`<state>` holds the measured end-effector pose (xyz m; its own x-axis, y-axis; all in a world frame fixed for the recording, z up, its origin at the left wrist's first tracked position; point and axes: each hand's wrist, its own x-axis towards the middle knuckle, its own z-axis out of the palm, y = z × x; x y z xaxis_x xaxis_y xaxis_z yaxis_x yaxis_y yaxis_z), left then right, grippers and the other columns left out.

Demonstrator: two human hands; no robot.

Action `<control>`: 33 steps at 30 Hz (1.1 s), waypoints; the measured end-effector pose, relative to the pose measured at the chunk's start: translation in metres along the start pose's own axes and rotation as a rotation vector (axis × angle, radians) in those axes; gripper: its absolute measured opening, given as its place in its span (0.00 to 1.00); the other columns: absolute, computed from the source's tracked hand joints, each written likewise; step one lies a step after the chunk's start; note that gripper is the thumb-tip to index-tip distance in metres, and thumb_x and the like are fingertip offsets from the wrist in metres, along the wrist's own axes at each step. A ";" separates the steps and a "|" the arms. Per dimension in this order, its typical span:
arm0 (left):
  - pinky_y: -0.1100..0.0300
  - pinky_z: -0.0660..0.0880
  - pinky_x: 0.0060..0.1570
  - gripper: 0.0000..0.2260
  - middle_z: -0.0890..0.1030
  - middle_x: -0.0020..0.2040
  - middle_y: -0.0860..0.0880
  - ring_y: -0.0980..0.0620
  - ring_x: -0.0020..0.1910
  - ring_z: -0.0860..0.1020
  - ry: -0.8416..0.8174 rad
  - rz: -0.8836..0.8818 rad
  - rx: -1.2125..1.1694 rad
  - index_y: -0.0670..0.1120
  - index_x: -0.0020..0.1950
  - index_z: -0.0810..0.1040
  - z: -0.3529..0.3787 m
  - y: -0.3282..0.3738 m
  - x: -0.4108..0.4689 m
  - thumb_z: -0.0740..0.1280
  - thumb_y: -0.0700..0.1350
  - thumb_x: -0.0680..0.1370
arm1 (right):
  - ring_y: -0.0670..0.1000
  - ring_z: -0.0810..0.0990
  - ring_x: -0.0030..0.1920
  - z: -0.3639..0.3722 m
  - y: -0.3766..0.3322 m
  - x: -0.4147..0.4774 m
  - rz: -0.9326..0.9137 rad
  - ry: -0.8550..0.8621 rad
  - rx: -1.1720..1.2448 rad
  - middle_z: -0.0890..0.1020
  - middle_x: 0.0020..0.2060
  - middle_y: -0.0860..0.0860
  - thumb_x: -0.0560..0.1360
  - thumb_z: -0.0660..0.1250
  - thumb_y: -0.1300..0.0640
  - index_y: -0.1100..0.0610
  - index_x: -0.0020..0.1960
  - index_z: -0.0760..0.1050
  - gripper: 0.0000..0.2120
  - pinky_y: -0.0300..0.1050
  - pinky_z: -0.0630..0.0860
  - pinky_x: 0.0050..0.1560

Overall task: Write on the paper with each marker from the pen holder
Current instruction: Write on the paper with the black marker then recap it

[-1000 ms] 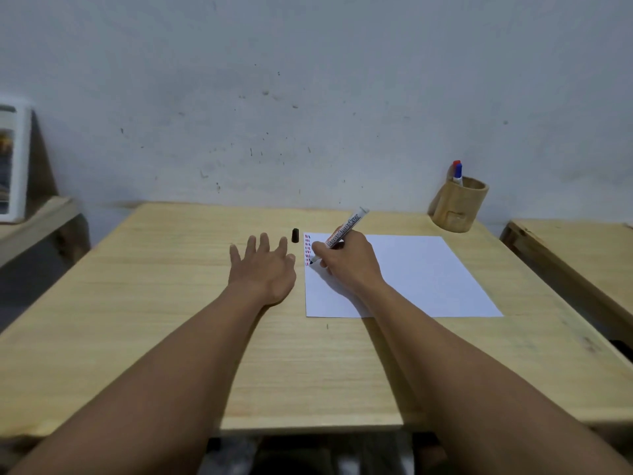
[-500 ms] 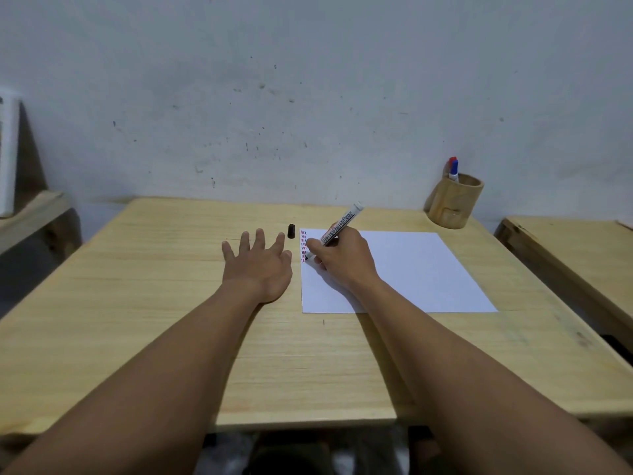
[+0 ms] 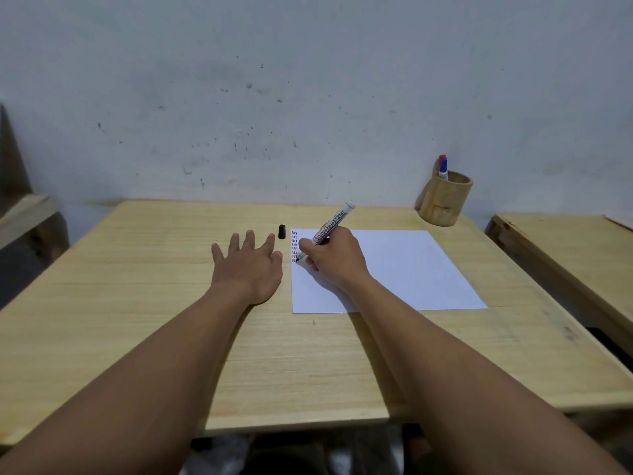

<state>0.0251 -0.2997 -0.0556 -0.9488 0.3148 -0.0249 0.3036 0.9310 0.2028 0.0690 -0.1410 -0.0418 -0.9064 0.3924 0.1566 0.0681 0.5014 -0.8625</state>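
A pale wooden counter [image 3: 137, 303] fills most of the view, its far edge against a scuffed white wall [image 3: 308, 97]. A second wooden surface [image 3: 565, 241] stands just off the counter's right edge.

A white sheet of paper [image 3: 411, 269] lies flat on the right half of the counter, toward the far edge, with its long sides parallel to that edge. Down its left margin runs a short column of small red and dark marks [image 3: 294, 246].

The left hand [image 3: 248, 267] rests palm down on the counter just beside the paper's left edge, fingers spread and straight, with nothing in it. The right hand [image 3: 334, 260] lies on the left part of the paper, fingers curled tight around a black board marker [image 3: 330, 224]. The marker's tip touches the paper at the foot of the column of marks, and its barrel tilts up and away toward the far right corner.

A round wooden pen holder [image 3: 443, 200] stands near the far right corner of the counter, well apart from the paper. A blue-capped marker [image 3: 443, 168] and a red-capped marker [image 3: 441, 158] stick out of it.

A small black cap [image 3: 282, 231] stands on the counter just off the paper's far left corner, beyond the left fingertips.
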 end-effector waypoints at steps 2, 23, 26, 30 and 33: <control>0.36 0.45 0.75 0.25 0.55 0.82 0.45 0.41 0.81 0.50 0.046 -0.011 -0.026 0.54 0.81 0.55 -0.001 0.001 0.000 0.46 0.54 0.83 | 0.47 0.81 0.33 -0.001 0.000 0.004 0.031 0.028 0.064 0.85 0.31 0.49 0.73 0.69 0.52 0.63 0.41 0.81 0.13 0.42 0.75 0.36; 0.64 0.71 0.34 0.06 0.83 0.40 0.51 0.51 0.36 0.79 0.363 0.003 -0.896 0.48 0.45 0.84 -0.058 0.047 0.043 0.68 0.45 0.78 | 0.50 0.73 0.30 -0.071 -0.025 0.020 0.158 0.117 0.769 0.78 0.28 0.51 0.78 0.68 0.60 0.60 0.39 0.80 0.09 0.40 0.72 0.28; 0.55 0.76 0.45 0.06 0.86 0.48 0.48 0.48 0.44 0.81 0.263 -0.005 -1.100 0.50 0.44 0.84 -0.069 0.063 0.044 0.69 0.48 0.77 | 0.49 0.73 0.30 -0.081 -0.032 0.020 0.143 0.120 0.788 0.79 0.30 0.52 0.78 0.66 0.61 0.61 0.38 0.83 0.12 0.40 0.73 0.29; 0.57 0.76 0.48 0.08 0.85 0.48 0.50 0.54 0.44 0.79 0.130 -0.006 -1.280 0.43 0.53 0.84 -0.078 0.086 0.039 0.68 0.45 0.80 | 0.47 0.75 0.30 -0.095 -0.038 0.018 0.103 0.128 0.794 0.80 0.33 0.53 0.78 0.67 0.60 0.61 0.39 0.85 0.12 0.39 0.74 0.30; 0.56 0.76 0.50 0.09 0.85 0.48 0.50 0.54 0.46 0.79 0.058 0.002 -1.338 0.43 0.55 0.84 -0.081 0.096 0.036 0.68 0.45 0.80 | 0.48 0.77 0.32 -0.104 -0.037 0.019 0.099 0.141 0.790 0.82 0.33 0.53 0.78 0.68 0.59 0.61 0.41 0.85 0.11 0.39 0.76 0.31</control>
<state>0.0131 -0.2141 0.0422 -0.9609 0.2767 0.0105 0.0181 0.0249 0.9995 0.0927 -0.0720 0.0435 -0.8468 0.5265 0.0754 -0.2175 -0.2134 -0.9524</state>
